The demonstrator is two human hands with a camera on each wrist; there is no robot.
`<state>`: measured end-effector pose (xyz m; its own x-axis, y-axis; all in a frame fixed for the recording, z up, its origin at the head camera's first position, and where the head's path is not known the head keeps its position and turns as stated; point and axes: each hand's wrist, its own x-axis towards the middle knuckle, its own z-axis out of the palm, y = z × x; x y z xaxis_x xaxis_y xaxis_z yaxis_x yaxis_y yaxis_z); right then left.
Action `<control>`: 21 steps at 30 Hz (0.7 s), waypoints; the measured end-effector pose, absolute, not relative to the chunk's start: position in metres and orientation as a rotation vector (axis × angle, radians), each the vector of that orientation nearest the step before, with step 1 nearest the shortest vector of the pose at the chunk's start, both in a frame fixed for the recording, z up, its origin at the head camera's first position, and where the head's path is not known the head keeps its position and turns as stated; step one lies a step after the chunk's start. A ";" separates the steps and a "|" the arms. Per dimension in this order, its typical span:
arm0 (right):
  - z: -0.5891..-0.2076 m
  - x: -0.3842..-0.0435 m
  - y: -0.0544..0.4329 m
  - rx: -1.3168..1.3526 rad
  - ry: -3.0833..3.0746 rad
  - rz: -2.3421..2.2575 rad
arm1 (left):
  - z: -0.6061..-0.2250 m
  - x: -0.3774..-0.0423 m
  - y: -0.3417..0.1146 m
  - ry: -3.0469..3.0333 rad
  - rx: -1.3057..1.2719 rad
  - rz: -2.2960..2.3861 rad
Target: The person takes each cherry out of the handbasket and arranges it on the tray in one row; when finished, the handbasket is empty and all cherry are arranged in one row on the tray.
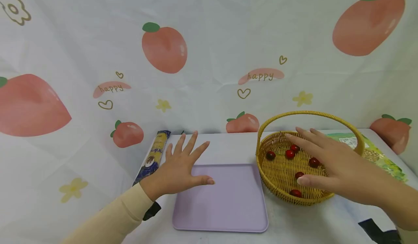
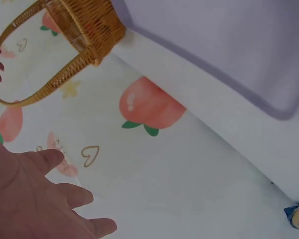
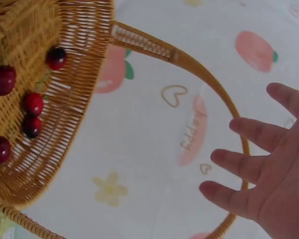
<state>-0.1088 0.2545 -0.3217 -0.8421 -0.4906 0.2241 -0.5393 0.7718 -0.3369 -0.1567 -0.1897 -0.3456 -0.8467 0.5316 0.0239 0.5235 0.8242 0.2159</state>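
My left hand (image 1: 179, 173) hovers with spread fingers over the left part of a lilac rectangular tray (image 1: 222, 204), holding nothing. To the right of it stands a yellow wicker basket (image 1: 277, 175) with a tall arched handle. Several dark red cherries (image 1: 289, 154) lie loose inside; the right wrist view shows some cherries (image 3: 34, 104) closer. Above the basket's right side my right hand (image 1: 343, 164) is held with its fingers extended, gripping nothing, and it hides part of the inside. In the left wrist view the tray (image 2: 229, 45) lies beyond the left hand (image 2: 35, 194).
Behind the left hand lies a long yellow-and-blue packet (image 1: 157, 148). A green printed packet (image 1: 375, 153) lies behind the basket at the right. A white cloth backdrop (image 1: 202, 102) with peach prints rises at the table's back edge. Black straps (image 1: 151, 211) show near the wrists.
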 end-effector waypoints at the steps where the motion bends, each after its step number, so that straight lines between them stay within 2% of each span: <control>1: -0.321 -0.107 0.257 0.841 -2.805 0.641 | -0.346 -0.156 -0.190 2.966 0.859 0.354; 8: -0.321 -0.095 0.276 0.922 -2.451 1.148 | -0.349 -0.154 -0.183 2.936 0.909 0.551; 15: -0.355 -0.107 0.301 1.077 -1.756 1.761 | -0.358 -0.157 -0.173 2.802 0.990 0.839; 21: -0.383 -0.120 0.326 0.834 -1.485 1.916 | -0.364 -0.157 -0.156 2.668 1.123 1.068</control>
